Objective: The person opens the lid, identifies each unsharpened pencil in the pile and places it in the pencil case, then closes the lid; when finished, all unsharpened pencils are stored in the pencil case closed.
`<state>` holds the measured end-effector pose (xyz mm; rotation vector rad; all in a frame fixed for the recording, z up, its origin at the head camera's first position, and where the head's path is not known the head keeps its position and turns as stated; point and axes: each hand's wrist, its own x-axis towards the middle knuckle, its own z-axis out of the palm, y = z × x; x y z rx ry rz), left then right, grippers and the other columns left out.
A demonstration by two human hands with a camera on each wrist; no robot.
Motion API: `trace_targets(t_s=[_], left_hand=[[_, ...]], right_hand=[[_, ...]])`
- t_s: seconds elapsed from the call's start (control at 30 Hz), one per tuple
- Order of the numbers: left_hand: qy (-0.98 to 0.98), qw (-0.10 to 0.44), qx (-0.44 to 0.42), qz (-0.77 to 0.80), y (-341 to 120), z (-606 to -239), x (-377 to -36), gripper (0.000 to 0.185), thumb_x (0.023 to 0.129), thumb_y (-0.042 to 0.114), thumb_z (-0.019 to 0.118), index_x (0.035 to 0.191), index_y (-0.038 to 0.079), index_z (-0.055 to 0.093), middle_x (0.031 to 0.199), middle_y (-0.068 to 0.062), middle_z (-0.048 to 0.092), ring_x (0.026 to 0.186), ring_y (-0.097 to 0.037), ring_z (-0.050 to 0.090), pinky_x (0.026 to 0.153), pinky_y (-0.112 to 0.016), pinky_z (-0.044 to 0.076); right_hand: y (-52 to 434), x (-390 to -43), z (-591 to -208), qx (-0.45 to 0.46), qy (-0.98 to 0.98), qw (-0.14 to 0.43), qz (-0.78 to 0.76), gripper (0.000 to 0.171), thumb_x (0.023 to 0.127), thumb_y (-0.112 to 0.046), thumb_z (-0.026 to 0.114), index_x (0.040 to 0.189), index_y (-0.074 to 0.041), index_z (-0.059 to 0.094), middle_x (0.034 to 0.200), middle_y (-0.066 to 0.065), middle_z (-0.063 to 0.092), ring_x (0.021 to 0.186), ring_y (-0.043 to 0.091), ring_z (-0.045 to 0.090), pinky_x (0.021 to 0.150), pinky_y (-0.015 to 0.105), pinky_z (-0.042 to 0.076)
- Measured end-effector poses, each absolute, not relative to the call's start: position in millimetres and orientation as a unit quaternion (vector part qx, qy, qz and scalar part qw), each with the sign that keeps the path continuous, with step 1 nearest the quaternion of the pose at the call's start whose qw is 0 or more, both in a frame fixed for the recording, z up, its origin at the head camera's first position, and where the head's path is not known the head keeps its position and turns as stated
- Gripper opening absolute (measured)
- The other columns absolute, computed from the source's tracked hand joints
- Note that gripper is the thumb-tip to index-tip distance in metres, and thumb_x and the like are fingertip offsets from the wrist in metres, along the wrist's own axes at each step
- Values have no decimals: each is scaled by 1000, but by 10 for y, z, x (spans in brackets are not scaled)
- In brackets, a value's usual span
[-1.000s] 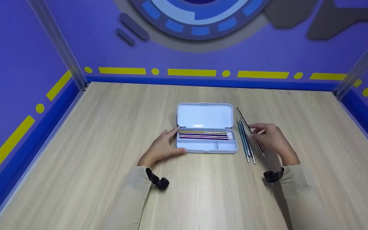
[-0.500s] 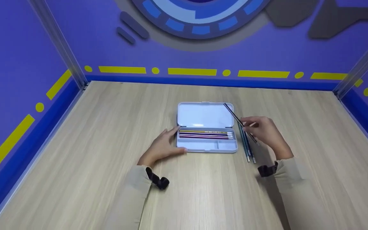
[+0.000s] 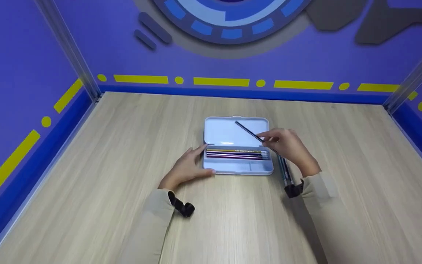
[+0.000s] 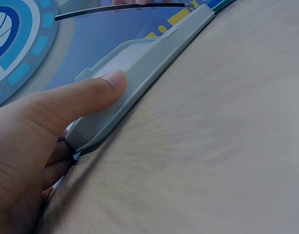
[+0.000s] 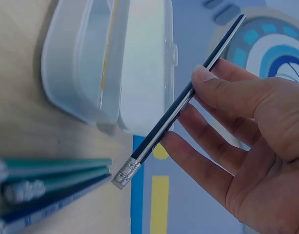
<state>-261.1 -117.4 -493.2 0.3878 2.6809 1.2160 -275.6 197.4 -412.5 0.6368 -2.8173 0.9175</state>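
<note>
- Head view shows the right hand pinching a dark pencil between thumb and fingers, lifted over the open pencil case.
- That pencil is tilted, its tip pointing up and to the left across the raised lid, its rear end hidden by the hand.
- Right wrist view shows the thumb pressed on top of the pencil and the other fingers only loosely bent beneath it; the metal band and eraser hang at the low end.
- The left hand rests on the wooden table against the left end of the case, fingers nearly straight, thumb laid flat on the case's front edge.
- Several pencils lie side by side in the long rear compartment of the tray.
- More pencils, blue and green, lie on the table just beside the right end of the case, partly under the right wrist.
</note>
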Motion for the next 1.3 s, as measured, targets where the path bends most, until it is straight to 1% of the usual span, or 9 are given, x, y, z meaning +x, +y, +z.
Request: trace_targets(t_s=[0.13, 0.23, 0.37, 0.57, 0.77, 1.0, 1.13, 1.3], left_hand=[[900, 87, 129, 407, -1174, -4928, -2609, 103, 68, 55, 81, 152, 23, 31, 155, -6, 34, 146, -36, 19, 118, -53, 20], [901, 89, 128, 405, -1175, -4924, -2604, 103, 68, 55, 81, 152, 24, 31, 156, -6, 33, 147, -38, 16, 118, -54, 18], [902, 90, 127, 404, -1174, -4923, -2600, 102, 68, 56, 80, 152, 24, 31, 156, -5, 33, 147, -37, 16, 118, -54, 18], [899, 91, 118, 411, -1174, -4926, -2603, 102, 66, 56, 81, 151, 26, 33, 156, -3, 34, 148, -36, 14, 118, -55, 17], [900, 83, 124, 409, -1178, -4934, -2602, 100, 67, 54, 82, 150, 26, 34, 154, -4, 36, 147, -39, 15, 118, -56, 18], [899, 85, 124, 412, -1183, -4936, -2603, 101, 67, 54, 82, 151, 25, 33, 155, -5, 35, 147, -40, 15, 117, -56, 18], [899, 88, 121, 411, -1176, -4933, -2600, 101, 67, 54, 82, 151, 26, 33, 155, -5, 34, 147, -39, 14, 117, -57, 17], [901, 88, 122, 407, -1172, -4924, -2602, 101, 67, 54, 82, 151, 26, 33, 155, -5, 35, 147, -39, 14, 118, -56, 17]], right_hand=[[1857, -2777, -4111, 222, -932, 46, 282, 32, 83, 6, 68, 110, -11, 74, 89, 9, 71, 81, 23, 65, 73, 38, 57], [1766, -2799, -4106, 218, -937, 23, 270, 33, 83, 4, 69, 111, -13, 74, 89, 7, 71, 82, 21, 64, 75, 37, 58], [1652, -2818, -4115, 209, -944, -4, 254, 33, 83, 3, 69, 110, -15, 75, 92, 5, 72, 84, 20, 64, 79, 36, 57], [1521, -2840, -4137, 219, -951, -14, 218, 33, 83, 4, 69, 107, -16, 76, 99, 5, 74, 94, 21, 67, 88, 38, 55], [1444, -2846, -4135, 218, -954, -46, 199, 31, 83, 1, 71, 108, -17, 75, 107, 3, 74, 107, 22, 66, 94, 41, 52], [1373, -2836, -4161, 217, -952, -67, 203, 31, 82, 2, 71, 107, -16, 76, 110, 4, 73, 112, 23, 64, 96, 42, 52], [1348, -2832, -4172, 219, -952, -74, 201, 32, 83, 3, 69, 107, -17, 76, 110, 4, 73, 110, 23, 65, 95, 43, 52], [1337, -2835, -4187, 214, -953, -87, 196, 33, 82, 3, 70, 107, -19, 76, 109, 2, 73, 105, 21, 66, 93, 41, 53]])
